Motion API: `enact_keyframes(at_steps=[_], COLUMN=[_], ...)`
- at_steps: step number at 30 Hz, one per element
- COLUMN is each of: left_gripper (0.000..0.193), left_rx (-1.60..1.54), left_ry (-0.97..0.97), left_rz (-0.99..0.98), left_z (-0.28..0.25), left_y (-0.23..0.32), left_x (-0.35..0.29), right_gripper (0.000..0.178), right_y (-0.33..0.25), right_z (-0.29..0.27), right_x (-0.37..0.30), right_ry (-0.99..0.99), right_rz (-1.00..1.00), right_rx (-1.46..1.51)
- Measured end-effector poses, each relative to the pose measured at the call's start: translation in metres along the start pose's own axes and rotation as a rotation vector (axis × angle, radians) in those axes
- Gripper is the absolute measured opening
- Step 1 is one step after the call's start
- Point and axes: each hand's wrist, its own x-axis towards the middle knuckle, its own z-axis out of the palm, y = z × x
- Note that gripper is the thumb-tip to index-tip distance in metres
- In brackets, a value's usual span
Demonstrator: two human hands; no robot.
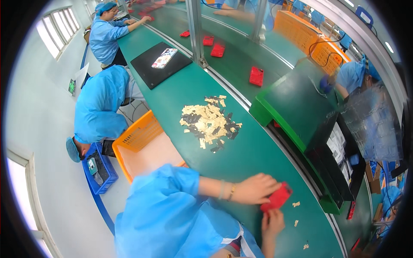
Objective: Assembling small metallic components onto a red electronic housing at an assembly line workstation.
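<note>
A pile of strips (208, 118) lies on a worktable (258, 150), a mat (144, 64) bearing a phone (164, 58) at the pile's 11 o'clock and a crate (138, 135) beside the table at 8; across a rail (228, 89), 4 phone cases (256, 76) lie on a conveyor (236, 68) from just before 12 to 2, a bin (284, 99) at 3; toward 5 o'clock, a held case (278, 197), left hand (257, 189) at its 9, right hand (273, 222) at its 6, 3 loose strips (296, 223) at its 4 to 5

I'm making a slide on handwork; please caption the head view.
Left hand holding a red case, right hand at its lower edge, over a green table with piled pieces.
</note>
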Motion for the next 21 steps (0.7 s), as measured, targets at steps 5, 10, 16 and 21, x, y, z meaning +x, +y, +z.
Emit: enact_keyframes(at_steps=[5, 10, 16, 21], left_gripper=[0.065, 0.072, 0.068, 0.042], left_rx=[0.204, 0.624, 0.626, 0.457], left_ry=[0.244, 0.322, 0.275, 0.39], left_rz=[-0.311, -0.822, -0.844, -0.583], left_z=[-0.073, -0.116, -0.089, -0.086], left_y=[-0.066, -0.131, -0.167, -0.173], left_x=[-0.037, -0.11, -0.14, -0.128], right_gripper=[0.048, 0.069, 0.051, 0.048], right_y=[0.076, 0.045, -0.005, 0.001], right_z=[0.033, 0.066, 0.075, 0.063], right_x=[0.109, 0.13, 0.114, 0.104], right_ry=[0.051, 0.067, -0.204, -0.193], right_rz=[0.315, 0.281, 0.151, 0.125], right_rx=[-0.256, -0.139, -0.053, 0.073])
